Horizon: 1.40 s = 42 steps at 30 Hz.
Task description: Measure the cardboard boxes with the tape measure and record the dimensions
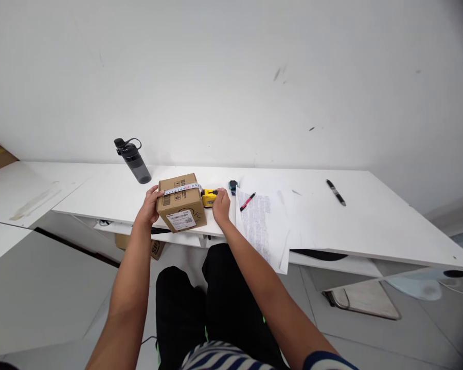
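Observation:
A brown cardboard box point(180, 198) with a white label on its front side sits at the front edge of the white desk. Across its top lies the white blade of a tape measure point(209, 198), whose yellow case is at the box's right side. My right hand point(221, 205) is closed around that case. At the box's left side, my left hand point(151, 204) has its fingers at the top left edge, pinching the blade's end there; the exact grip is partly hidden.
A dark water bottle point(135, 162) stands behind the box to the left. To the right are a wristwatch point(233, 186), written paper sheets point(264, 221) with a red pen point(247, 201) on them, and a black pen point(335, 192). Another cardboard box point(157, 248) is below the desk point(312, 205).

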{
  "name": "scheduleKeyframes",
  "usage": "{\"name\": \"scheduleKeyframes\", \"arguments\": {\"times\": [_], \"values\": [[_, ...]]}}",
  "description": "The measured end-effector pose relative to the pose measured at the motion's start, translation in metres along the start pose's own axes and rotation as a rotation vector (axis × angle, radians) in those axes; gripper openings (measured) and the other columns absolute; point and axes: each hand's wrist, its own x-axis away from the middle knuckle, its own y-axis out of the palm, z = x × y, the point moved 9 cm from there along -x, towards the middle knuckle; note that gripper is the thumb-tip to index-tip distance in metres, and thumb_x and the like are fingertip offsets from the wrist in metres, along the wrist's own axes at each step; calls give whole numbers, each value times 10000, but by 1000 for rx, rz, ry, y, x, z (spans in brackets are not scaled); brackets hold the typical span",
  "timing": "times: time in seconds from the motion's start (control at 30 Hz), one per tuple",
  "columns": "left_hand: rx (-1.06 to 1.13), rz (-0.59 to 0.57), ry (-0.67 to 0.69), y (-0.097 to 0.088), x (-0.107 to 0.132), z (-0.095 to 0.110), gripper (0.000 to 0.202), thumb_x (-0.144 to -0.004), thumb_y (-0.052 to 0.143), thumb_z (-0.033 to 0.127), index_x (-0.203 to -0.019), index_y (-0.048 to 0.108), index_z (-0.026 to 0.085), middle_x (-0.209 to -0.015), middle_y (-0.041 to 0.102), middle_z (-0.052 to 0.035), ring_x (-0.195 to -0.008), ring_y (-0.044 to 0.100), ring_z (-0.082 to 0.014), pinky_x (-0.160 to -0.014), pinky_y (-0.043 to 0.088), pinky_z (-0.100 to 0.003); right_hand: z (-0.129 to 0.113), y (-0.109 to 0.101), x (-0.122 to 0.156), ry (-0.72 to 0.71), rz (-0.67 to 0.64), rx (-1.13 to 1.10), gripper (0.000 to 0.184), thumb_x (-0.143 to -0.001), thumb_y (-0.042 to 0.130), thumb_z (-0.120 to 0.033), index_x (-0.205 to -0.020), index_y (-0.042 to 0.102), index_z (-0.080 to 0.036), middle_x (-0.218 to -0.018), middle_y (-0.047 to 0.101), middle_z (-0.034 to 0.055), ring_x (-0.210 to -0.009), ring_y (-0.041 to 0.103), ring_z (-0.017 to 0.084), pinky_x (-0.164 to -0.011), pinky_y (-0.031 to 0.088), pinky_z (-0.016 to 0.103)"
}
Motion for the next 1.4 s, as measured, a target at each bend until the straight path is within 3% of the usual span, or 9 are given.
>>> {"name": "scheduleKeyframes", "arguments": {"times": [0.1,0.33,0.47,0.7,1.07,1.4], "values": [[-45,79,-7,-10,0,0,732,-623,788,242,-1248,409,250,-892,658,-10,-783,706,-230,-660,563,-325,6,1,-1,-46,-27,32,483,-958,201,-562,-887,528,-214,-892,637,81,-858,591,210,-810,463,348],[3,66,12,-17,0,2,671,-613,782,240,-1183,428,249,-890,649,4,-753,687,-194,-654,542,-294,16,-3,5,-119,-56,117,504,-967,194,-561,-899,544,-204,-905,641,84,-868,597,204,-822,464,345],[49,52,40,-26,0,4,581,-601,761,233,-1105,471,220,-853,649,18,-677,650,-146,-606,512,-250,15,1,7,-180,-85,165,489,-974,196,-541,-886,539,-204,-884,632,79,-858,581,203,-832,457,349],[121,63,44,-37,2,3,491,-596,757,208,-1018,506,219,-805,655,33,-675,650,-147,-605,520,-248,7,3,5,-255,-127,242,482,-989,181,-522,-850,524,-213,-850,611,73,-833,558,202,-821,446,351],[250,36,-6,-82,7,-11,340,-678,685,243,-1001,613,164,-786,720,-10,-638,682,-152,-609,560,-259,-11,12,4,-454,-219,386,518,-1010,132,-495,-831,536,-225,-820,584,74,-824,531,213,-822,441,369],[247,25,5,-79,9,-11,406,-668,712,258,-1053,607,184,-852,727,-19,-689,690,-163,-636,562,-273,-4,11,4,-426,-229,405,512,-1006,139,-504,-819,523,-222,-819,587,76,-813,525,213,-813,438,369]]}}
